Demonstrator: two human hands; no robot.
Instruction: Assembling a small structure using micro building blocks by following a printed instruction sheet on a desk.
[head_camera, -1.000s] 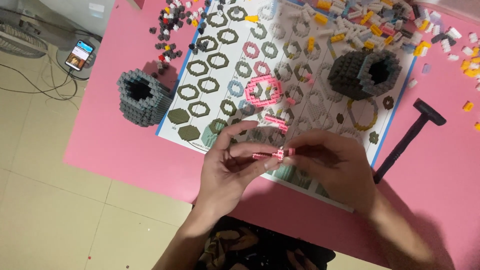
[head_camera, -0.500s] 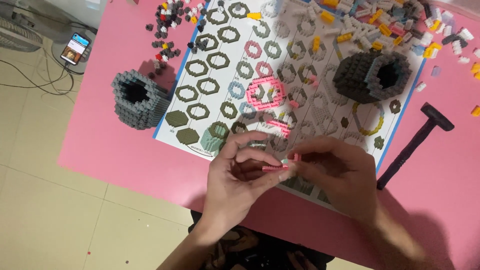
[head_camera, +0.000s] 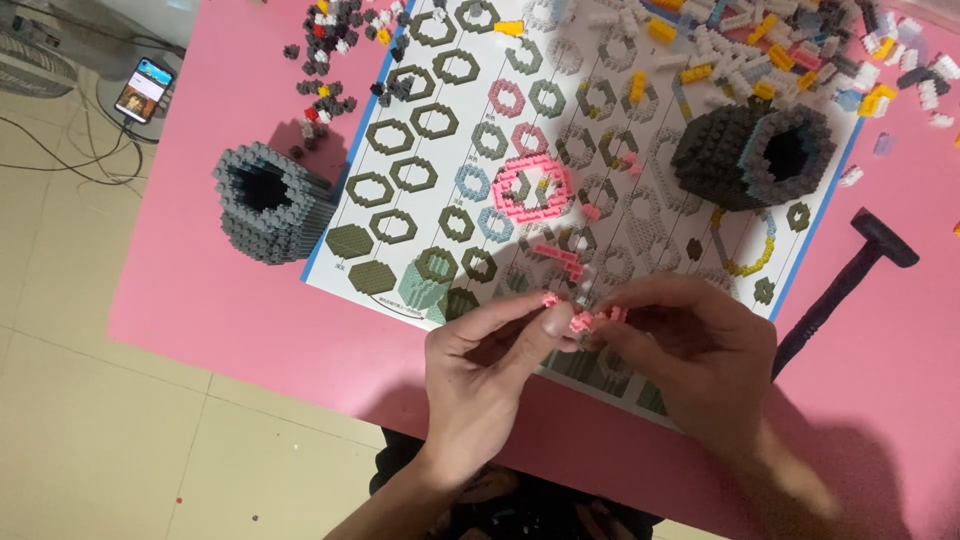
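Since the earlier pictures the two hands have stayed pressed together over the near edge of the sheet, while the whole scene has slid a little in the view, the grey tube drifting up and left; the pink strip between the fingers now looks shorter and more bunched.

Nearest, the left hand (head_camera: 478, 372) is curled, thumb and forefinger pinched shut on the left end of the pink strip (head_camera: 583, 316). The right hand (head_camera: 692, 352) meets it fingertip to fingertip, its fingers closed on the strip's right end. The strip is a short row of small pink bricks, held just above the sheet's near edge, low in the middle of the view.

Under the hands lies the sheet (head_camera: 420, 180), a white chart printed with rows of rings in olive, grey, blue and pink, on the pink table (head_camera: 200, 310). Just beyond the hands, a few loose pink pieces (head_camera: 556, 254) rest on the sheet, and further up a pink ring (head_camera: 532, 188) of bricks.

Left of the sheet, touching its blue edge, stands the grey tube (head_camera: 270, 202), hollow and open at the top. At the right, a black hammer (head_camera: 848, 280) lies on the table. Further off, a darker brick tube (head_camera: 762, 152) lies on its side on the sheet. At the far edge are loose bricks (head_camera: 760, 60), yellow, white and grey. A phone (head_camera: 143, 88) lies on the floor at the far left.
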